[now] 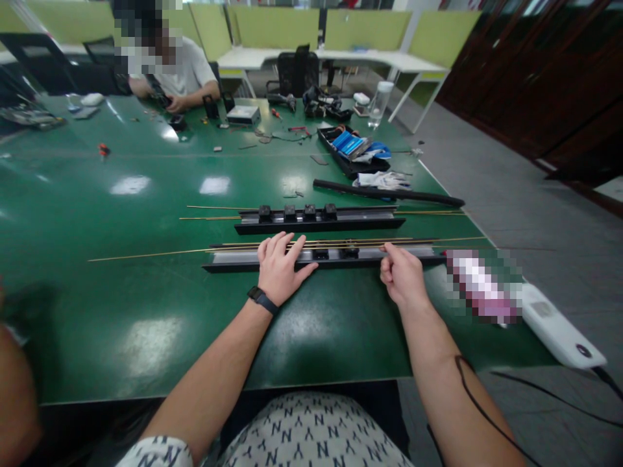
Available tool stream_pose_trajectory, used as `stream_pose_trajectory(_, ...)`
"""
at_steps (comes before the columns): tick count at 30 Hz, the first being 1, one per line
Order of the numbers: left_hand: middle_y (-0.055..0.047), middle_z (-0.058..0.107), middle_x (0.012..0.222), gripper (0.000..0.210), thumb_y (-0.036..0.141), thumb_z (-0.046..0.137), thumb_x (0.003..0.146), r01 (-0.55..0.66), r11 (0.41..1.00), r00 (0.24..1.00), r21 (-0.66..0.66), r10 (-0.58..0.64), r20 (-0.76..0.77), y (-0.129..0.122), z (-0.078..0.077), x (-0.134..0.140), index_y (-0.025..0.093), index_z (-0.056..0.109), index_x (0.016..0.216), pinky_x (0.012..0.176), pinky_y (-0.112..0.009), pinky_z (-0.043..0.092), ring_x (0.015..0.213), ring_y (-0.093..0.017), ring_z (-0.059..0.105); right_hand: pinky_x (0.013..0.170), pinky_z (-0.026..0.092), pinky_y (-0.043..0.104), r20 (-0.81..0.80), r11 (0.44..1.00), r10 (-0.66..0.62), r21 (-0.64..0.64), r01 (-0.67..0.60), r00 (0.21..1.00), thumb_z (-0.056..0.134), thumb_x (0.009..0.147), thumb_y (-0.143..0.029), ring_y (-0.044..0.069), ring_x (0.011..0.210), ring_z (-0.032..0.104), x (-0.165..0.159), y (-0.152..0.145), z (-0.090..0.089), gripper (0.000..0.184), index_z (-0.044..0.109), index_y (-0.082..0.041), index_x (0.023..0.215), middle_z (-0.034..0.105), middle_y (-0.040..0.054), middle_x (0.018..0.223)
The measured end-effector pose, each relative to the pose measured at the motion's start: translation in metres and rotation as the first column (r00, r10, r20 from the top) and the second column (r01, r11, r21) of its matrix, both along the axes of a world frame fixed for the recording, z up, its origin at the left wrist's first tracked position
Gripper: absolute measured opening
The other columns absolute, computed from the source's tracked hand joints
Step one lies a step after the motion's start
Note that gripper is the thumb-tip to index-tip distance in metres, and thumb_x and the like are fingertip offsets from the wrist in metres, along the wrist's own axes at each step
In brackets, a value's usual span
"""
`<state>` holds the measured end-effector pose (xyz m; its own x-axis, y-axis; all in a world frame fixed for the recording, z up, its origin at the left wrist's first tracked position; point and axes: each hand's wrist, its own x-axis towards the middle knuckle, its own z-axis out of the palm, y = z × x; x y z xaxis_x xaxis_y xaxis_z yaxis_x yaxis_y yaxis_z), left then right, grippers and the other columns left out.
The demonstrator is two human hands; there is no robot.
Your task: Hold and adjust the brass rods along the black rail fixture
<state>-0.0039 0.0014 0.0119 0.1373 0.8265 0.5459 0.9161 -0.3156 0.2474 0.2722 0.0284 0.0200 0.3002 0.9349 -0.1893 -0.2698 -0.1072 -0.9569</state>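
Observation:
A long black channel rail (233, 258) with a silvery inside lies crosswise in front of me. Several thin brass rods (341, 242) run along its top and stick out past both ends. My left hand (280, 259) rests over the rail's left part, fingers spread across the rods and thumb out to the right; it is open. Farther right, my right hand (403, 274) is closed, its index fingertip and thumb at a brass rod over the rail. Between my hands, black blocks (350, 248) sit in the channel. Behind lies a second rail (316, 226) with black blocks and rods.
A black tube (384, 191), white gloves (384, 180) and a black tray (335, 152) with blue packs lie beyond the rails. A white power unit (555, 324) with a cable is at the right edge. Across the green table (165, 357) sits another person (192, 68).

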Motion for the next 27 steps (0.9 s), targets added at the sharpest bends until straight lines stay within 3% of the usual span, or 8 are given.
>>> stream_pose_trajectory(4,-0.014,0.061,0.14,0.06,0.056,0.07,0.087,0.001,1.0,1.0,0.01,-0.001,0.0,0.001,0.003,0.001,0.026,0.062,0.138,0.118,-0.055,0.028,0.139,-0.035,0.048,0.027,0.019,0.015,0.0,1.0,-0.002,0.001,0.002,1.0,0.079,0.077,-0.04,0.005,0.028,0.032,-0.001,-0.001,0.002,0.027,0.065,-0.017,0.083,0.051,-0.0062,0.044)
stream_pose_trajectory(8,-0.014,0.059,0.144,0.057,0.054,0.07,0.088,0.011,0.999,1.0,0.045,-0.011,0.004,-0.005,0.017,0.008,0.027,0.062,0.138,0.119,-0.057,0.025,0.142,-0.035,0.045,0.027,0.019,0.016,0.003,1.0,-0.001,0.0,0.001,1.0,0.079,0.077,-0.041,0.005,0.028,0.032,-0.002,-0.002,0.004,0.028,0.064,-0.018,0.082,0.05,-0.0065,0.044)
stream_pose_trajectory(11,-0.012,0.061,0.142,0.049,0.05,0.066,0.092,0.13,0.983,0.992,0.127,-0.129,-0.017,-0.015,0.025,0.019,0.028,0.062,0.135,0.118,-0.053,0.027,0.141,-0.032,0.047,0.027,0.019,0.016,-0.001,1.0,-0.001,0.001,0.001,1.0,0.079,0.077,-0.041,0.005,0.027,0.032,-0.002,-0.001,0.003,0.028,0.064,-0.018,0.082,0.05,-0.0066,0.044)
stream_pose_trajectory(15,-0.008,0.069,0.125,0.036,0.045,0.064,0.095,0.344,0.925,0.938,0.163,-0.332,-0.097,-0.03,0.014,0.036,0.026,0.065,0.125,0.107,-0.045,0.037,0.126,-0.027,0.057,0.027,0.019,0.016,-0.004,1.0,-0.002,-0.001,0.002,1.0,0.078,0.078,-0.04,0.005,0.028,0.032,-0.002,-0.001,0.001,0.027,0.065,-0.017,0.083,0.051,-0.0066,0.044)
stream_pose_trajectory(18,-0.006,0.07,0.111,0.025,0.042,0.059,0.098,0.51,0.859,0.841,0.049,-0.485,-0.242,-0.036,-0.001,0.046,0.025,0.067,0.114,0.09,-0.04,0.04,0.109,-0.022,0.062,0.027,0.02,0.016,-0.005,1.0,-0.004,0.001,0.004,1.0,0.079,0.077,-0.041,0.005,0.028,0.033,-0.002,0.0,0.002,0.028,0.065,-0.017,0.082,0.051,-0.0065,0.044)
stream_pose_trajectory(21,-0.006,0.069,0.11,0.024,0.041,0.056,0.1,0.518,0.855,0.822,0.024,-0.49,-0.289,-0.037,-0.008,0.05,0.025,0.066,0.114,0.088,-0.04,0.038,0.107,-0.022,0.061,0.027,0.019,0.016,-0.005,1.0,-0.001,0.0,0.001,1.0,0.079,0.077,-0.042,0.005,0.028,0.033,-0.002,-0.001,0.003,0.029,0.064,-0.017,0.082,0.051,-0.0064,0.044)
stream_pose_trajectory(27,-0.006,0.069,0.109,0.023,0.039,0.053,0.101,0.546,0.837,0.799,0.039,-0.506,-0.325,-0.038,-0.006,0.05,0.024,0.065,0.114,0.087,-0.04,0.038,0.106,-0.021,0.06,0.027,0.019,0.016,-0.001,1.0,-0.008,0.005,0.008,1.0,0.078,0.078,-0.039,0.005,0.028,0.033,-0.003,-0.002,0.003,0.026,0.065,-0.017,0.083,0.051,-0.006,0.044)
